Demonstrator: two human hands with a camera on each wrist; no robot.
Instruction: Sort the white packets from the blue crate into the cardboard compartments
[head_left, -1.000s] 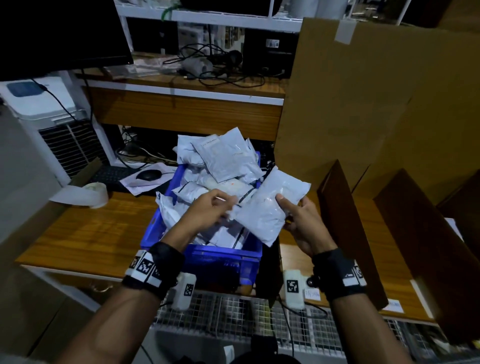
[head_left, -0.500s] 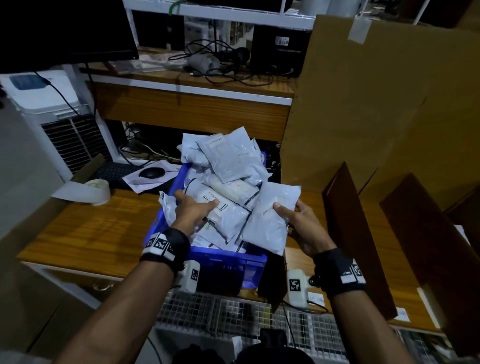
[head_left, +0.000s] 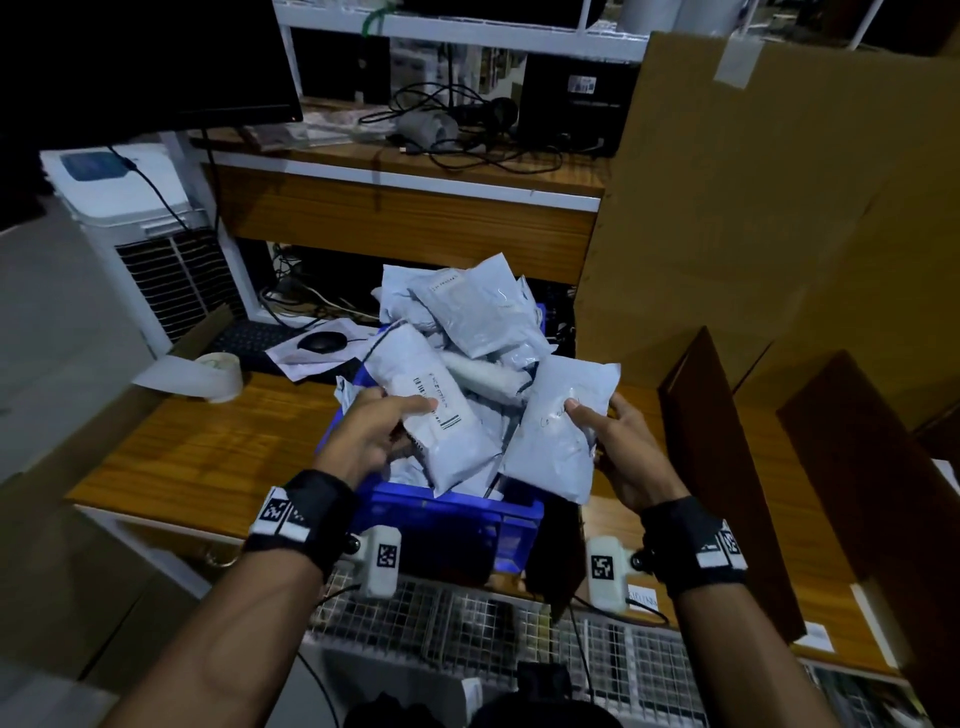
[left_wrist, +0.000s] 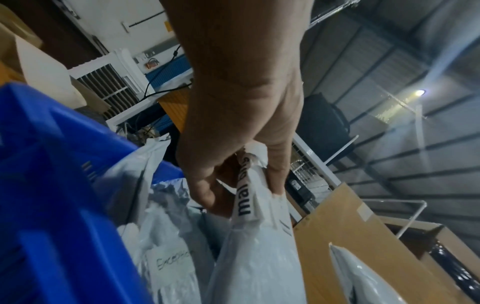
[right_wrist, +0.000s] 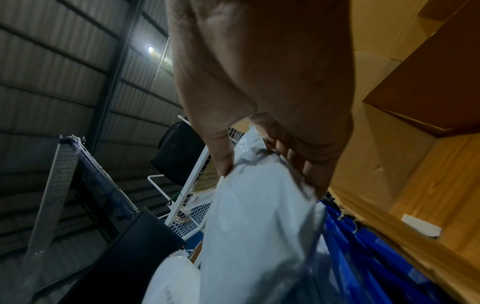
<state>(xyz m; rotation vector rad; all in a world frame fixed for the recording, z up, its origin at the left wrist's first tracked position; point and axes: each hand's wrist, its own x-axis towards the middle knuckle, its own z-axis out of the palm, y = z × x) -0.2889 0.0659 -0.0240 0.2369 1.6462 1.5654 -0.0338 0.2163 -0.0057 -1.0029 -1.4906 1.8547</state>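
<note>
The blue crate (head_left: 447, 514) stands on the wooden table, heaped with several white packets (head_left: 483, 312). Over its near left part my left hand (head_left: 374, 431) grips a long white packet with a barcode (head_left: 441, 410); the left wrist view shows fingers and thumb pinching that long packet's (left_wrist: 259, 257) folded end. Above the crate's right edge my right hand (head_left: 613, 436) holds a second white packet (head_left: 561, 436) tilted upright, with the thumb on its front. The right wrist view has the thumb and fingers curled round this second packet (right_wrist: 254, 222). Brown cardboard dividers (head_left: 727, 457) stand to the right.
A tall cardboard panel (head_left: 769, 197) rises behind the dividers. A tape roll (head_left: 221, 371), a mouse (head_left: 322, 341) and papers lie left of the crate. A white cooler (head_left: 140, 234) stands at far left. A wire mesh shelf (head_left: 467, 623) runs under the table's near edge.
My left hand reached into the crate, took hold of the barcoded packet and lifted it. My right hand kept its packet and lowered it slightly beside the crate.
</note>
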